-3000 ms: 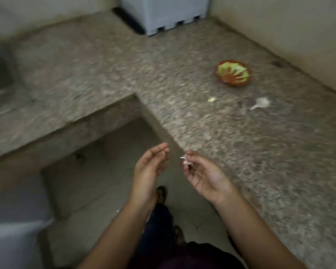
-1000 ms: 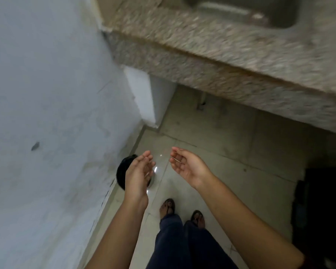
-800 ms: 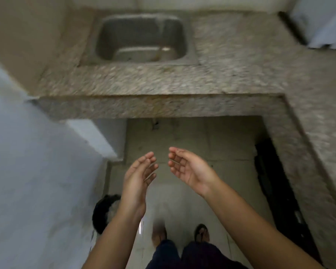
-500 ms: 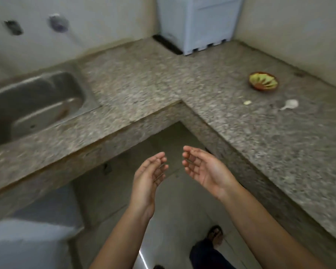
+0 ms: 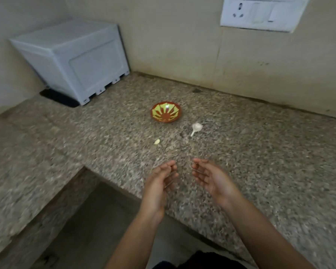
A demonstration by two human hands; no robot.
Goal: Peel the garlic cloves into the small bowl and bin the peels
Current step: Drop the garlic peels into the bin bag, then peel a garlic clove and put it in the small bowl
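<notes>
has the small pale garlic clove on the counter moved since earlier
No: the small pale garlic clove still lies on the speckled granite counter, near-left of the red-and-green bowl, as before.

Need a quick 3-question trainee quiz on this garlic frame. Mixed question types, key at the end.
1. True or false: the garlic head lies inside the small bowl.
2. The loose clove lies: A in the small bowl, B on the countertop, C under the garlic head.
3. What do the left hand and right hand hold?
Key: 1 false, it lies on the countertop, apart from the bowl. 2 B. 3 Nothing; both are open.
</notes>
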